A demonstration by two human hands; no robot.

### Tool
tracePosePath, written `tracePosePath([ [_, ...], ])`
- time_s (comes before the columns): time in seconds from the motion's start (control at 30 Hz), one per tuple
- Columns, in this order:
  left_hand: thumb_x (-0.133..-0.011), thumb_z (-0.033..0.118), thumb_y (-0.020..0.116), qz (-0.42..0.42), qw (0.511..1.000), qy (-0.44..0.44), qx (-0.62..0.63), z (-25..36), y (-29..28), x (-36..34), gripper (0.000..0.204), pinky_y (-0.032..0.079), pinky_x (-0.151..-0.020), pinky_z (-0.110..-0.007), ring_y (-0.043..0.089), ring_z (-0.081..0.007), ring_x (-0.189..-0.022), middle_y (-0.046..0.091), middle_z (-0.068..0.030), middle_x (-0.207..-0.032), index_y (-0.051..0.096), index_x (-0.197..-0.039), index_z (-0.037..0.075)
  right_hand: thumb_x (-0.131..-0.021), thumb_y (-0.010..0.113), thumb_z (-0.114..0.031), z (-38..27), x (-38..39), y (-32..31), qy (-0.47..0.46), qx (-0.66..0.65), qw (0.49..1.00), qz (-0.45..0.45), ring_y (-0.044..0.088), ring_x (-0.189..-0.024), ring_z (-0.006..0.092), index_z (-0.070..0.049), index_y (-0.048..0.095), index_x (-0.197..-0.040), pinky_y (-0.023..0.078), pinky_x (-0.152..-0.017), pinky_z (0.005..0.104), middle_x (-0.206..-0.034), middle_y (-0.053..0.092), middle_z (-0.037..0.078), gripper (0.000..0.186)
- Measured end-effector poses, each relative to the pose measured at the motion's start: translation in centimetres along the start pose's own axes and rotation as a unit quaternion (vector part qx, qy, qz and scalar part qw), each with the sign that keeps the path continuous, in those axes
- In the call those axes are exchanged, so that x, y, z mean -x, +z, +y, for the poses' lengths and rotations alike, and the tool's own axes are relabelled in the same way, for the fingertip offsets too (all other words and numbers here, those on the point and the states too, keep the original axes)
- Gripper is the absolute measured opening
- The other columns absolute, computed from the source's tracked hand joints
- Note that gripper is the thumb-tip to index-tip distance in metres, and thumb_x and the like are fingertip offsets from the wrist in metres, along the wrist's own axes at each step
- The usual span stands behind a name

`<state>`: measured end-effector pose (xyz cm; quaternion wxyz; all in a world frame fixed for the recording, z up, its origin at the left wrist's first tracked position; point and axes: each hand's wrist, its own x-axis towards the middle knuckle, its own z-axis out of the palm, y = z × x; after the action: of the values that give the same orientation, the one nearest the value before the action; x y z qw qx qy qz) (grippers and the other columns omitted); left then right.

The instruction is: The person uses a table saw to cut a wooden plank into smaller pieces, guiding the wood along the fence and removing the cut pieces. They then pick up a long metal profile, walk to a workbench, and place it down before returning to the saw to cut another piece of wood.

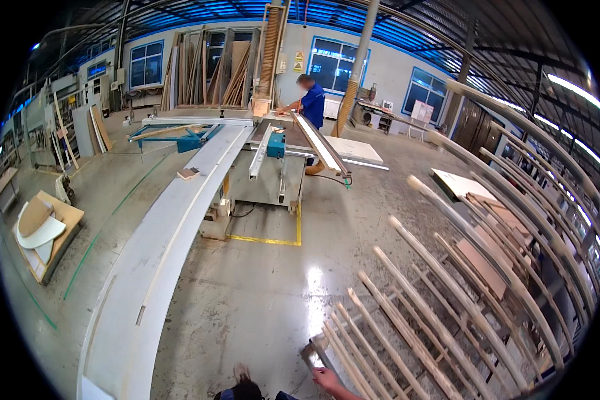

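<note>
My right hand (326,379) is low in the view, at the near left end of a tall drying rack (440,300) with many long wooden bars. Its fingers are curled at a grey-brown end piece (311,353) of the rack's frame and appear closed on it. The wrist comes in from the lower edge, and the small size of the hand hides the finer grip. My left hand does not show. A dark shoe (242,381) is at the bottom edge, left of the hand.
A long sliding-table panel saw (200,173) runs along the left and centre. Behind it a person in blue (313,100) leans over its table. Board offcuts (43,227) lie on a stand at far left. Flat panels (487,220) are behind the rack; more boards lean on the back wall.
</note>
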<state>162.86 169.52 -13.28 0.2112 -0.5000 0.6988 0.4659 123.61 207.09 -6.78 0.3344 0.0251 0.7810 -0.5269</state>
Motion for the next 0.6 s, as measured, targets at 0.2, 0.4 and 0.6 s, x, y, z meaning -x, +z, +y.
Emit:
tracePosePath([
  [0.2, -0.087, 0.027, 0.064, -0.033, 0.999, -0.02, -0.01, 10.7, -3.7, -11.8, 0.029, 0.053, -0.068, -0.045, 0.067, -0.0331, -0.075, 0.069, -0.0185, -0.081, 0.07, -0.095, 0.001, -0.09, 0.068, -0.027, -8.1, -16.8, 2.5, 0.011, -0.025, 1.0, -0.011, 0.066, -0.069, 0.0127, 0.001, 0.071, -0.114, 0.054, -0.063, 0.0287, -0.082, 0.071, 0.006, 0.037],
  [0.4, -0.084, 0.028, 0.065, -0.016, 0.86, 0.256, -0.441, 25.7, -12.9, -31.2, 0.027, 0.053, -0.064, -0.042, 0.068, -0.0262, -0.067, 0.07, -0.0132, -0.071, 0.075, -0.082, 0.003, -0.091, 0.069, -0.018, -16.8, -28.1, 3.1, 0.061, -0.055, 0.995, 0.053, 0.065, -0.065, 0.0146, 0.003, 0.07, -0.114, 0.053, -0.058, 0.0291, -0.081, 0.068, 0.008, 0.031],
  [0.6, -0.087, 0.009, 0.06, 0.024, 0.972, 0.176, 0.155, 61.7, -20.5, -35.2, 0.02, 0.054, -0.063, -0.032, 0.068, -0.0165, -0.067, 0.07, -0.0112, -0.071, 0.072, -0.076, -0.001, -0.086, 0.07, -0.012, -22.9, -40.1, 1.6, 0.097, -0.184, 0.967, 0.147, 0.063, -0.059, 0.0159, 0.003, 0.07, -0.11, 0.053, -0.054, 0.0295, -0.078, 0.066, 0.008, 0.028],
])
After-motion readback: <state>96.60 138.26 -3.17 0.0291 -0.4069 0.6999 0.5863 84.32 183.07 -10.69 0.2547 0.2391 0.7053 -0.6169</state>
